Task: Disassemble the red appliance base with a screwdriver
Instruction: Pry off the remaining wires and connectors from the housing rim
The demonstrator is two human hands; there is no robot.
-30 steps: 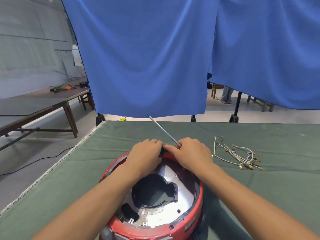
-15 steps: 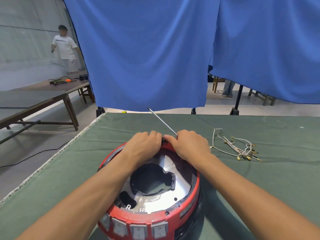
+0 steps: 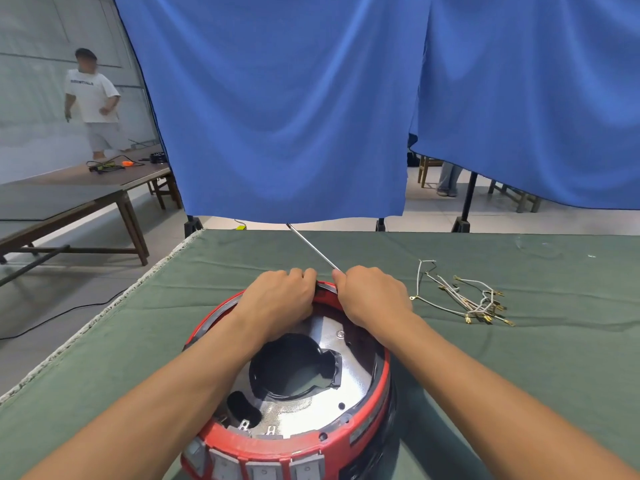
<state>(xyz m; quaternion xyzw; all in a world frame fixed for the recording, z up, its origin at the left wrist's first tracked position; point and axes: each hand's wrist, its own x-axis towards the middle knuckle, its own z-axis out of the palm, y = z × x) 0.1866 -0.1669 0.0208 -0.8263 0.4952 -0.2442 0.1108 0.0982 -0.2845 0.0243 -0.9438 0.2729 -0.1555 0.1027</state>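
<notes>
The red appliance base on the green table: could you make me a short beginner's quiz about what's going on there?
1. True or false: both hands rest at the far rim of the red appliance base.
2. Which hand holds the screwdriver? A) left hand B) right hand
3. Fill in: the bundle of loose wires lies on the green cloth to the ____ of the base.

Key:
1. True.
2. B; its shaft points away from the person.
3. Right.
</notes>
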